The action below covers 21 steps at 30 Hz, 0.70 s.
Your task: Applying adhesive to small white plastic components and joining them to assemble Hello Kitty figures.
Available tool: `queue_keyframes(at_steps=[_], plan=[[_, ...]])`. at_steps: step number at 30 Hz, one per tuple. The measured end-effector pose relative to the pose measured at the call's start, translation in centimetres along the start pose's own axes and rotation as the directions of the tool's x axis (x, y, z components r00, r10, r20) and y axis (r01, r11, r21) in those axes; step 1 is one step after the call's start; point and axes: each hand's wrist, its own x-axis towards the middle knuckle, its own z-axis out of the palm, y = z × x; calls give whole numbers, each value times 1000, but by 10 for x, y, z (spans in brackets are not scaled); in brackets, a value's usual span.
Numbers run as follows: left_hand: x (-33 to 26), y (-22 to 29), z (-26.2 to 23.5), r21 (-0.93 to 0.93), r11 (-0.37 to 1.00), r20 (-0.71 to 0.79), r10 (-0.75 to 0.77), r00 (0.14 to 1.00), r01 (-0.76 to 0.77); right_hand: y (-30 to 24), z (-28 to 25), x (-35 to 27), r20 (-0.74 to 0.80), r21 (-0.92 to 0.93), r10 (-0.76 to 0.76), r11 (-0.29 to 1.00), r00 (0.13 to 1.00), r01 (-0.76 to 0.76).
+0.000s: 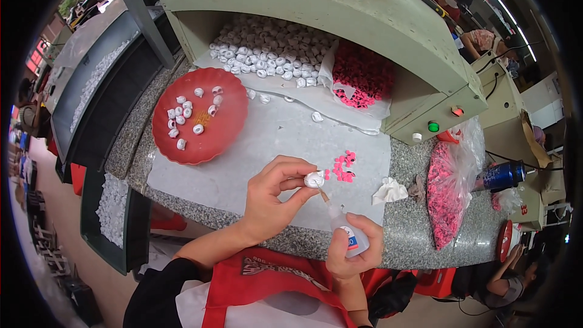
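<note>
Between the thumb and fingers of my left hand (273, 197) is a small white round piece (314, 179), held above the white sheet (285, 130). My right hand (358, 246) is wrapped round a glue bottle (347, 231) with a clear body and a thin nozzle. Its tip points up at the white piece and reaches its lower side; whether it touches, I cannot tell. Just beyond the held piece lies a loose group of small pink pieces (344, 176), some with dark marks. Left of my hands, a red scalloped plate (228, 127) carries several similar white pieces.
A pale green metal housing (328, 0) arches over a heap of white pieces (267, 45) and a bag of pink pieces (363, 76). At right are a crumpled tissue (390, 191), a plastic bag of pink pieces (446, 194) and a blue can (501, 176). Bins (115, 212) stand left.
</note>
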Motion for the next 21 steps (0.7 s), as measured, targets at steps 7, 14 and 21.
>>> queue_keyframes(at_steps=[7,14,21], plan=[[-1,-2,1,30,999,-36,45,998,-44,1,-1,-2,34,-7,-5,1000,999,6],[0,-2,-2,104,992,22,73,997,-75,-11,-6,-5,90,-47,148,988,985,-144],[0,0,-3,95,993,22,62,998,-64,-3,-7,2,115,-10,-2,1000,993,3]])
